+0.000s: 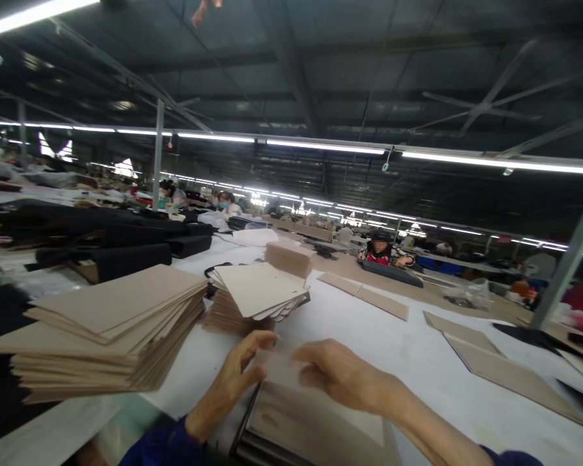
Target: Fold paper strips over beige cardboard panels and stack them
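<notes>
My left hand (233,378) is raised above the table's front edge, its thumb and fingers curved and apart, with nothing visibly gripped. Facing it, my right hand (344,375) has fingers smeared by motion, so I cannot make out whether it holds anything. A pale blur lies between the two hands. Beneath them is a brown cardboard panel (315,430), on top of something with dark layered edges. A tall stack of cardboard sheets (121,304) stands left of my left hand. Just beyond my hands is another pile, topped by cream boards (257,288).
Two cardboard strips (364,294) lie on the white tabletop (340,320), with larger panels (510,375) at right. Black folded material (131,249) is heaped at far left. A co-worker (383,249) sits across the table with a dark piece. A metal post (571,252) rises at right.
</notes>
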A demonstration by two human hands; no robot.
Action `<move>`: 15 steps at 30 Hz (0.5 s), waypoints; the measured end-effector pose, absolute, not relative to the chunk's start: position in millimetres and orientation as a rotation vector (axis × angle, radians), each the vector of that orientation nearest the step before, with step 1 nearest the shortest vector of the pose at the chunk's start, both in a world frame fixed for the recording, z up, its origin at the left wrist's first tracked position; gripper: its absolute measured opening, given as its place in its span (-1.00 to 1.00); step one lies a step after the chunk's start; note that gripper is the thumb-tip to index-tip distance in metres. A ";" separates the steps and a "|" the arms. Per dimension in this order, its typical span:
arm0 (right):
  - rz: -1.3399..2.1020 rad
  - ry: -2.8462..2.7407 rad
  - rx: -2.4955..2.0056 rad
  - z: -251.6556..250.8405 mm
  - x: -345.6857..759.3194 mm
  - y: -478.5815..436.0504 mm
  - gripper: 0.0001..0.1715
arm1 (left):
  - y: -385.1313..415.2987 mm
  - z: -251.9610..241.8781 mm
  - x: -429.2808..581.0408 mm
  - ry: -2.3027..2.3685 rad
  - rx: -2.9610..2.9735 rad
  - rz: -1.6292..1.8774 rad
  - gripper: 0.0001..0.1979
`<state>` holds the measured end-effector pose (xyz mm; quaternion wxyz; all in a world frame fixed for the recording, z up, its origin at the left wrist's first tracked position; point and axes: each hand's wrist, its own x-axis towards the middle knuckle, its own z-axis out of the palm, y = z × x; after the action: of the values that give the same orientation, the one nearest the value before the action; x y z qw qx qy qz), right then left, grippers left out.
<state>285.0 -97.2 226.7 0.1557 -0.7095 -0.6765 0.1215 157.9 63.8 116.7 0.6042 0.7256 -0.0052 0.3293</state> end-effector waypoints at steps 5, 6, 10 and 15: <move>0.352 -1.895 -2.050 221.1 293.8 -99.3 -0.76 | 60.5 119.7 162.2 0.130 1.786 0.759 -0.75; 0.400 -1.861 -2.040 220.1 296.3 -101.9 -0.79 | 60.7 119.3 163.7 0.131 1.792 0.749 -0.76; 0.506 -1.649 -2.023 213.6 309.8 -120.9 -0.81 | 62.6 118.9 166.3 0.131 1.702 0.681 -0.70; 0.663 -1.155 -1.972 201.0 326.6 -160.3 -0.58 | 63.6 121.1 161.7 0.110 1.754 0.646 -0.69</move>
<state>326.6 -160.3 201.0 0.3719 -0.7692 -0.4507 0.2585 161.7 63.6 121.1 0.5928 0.7544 0.0474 0.2779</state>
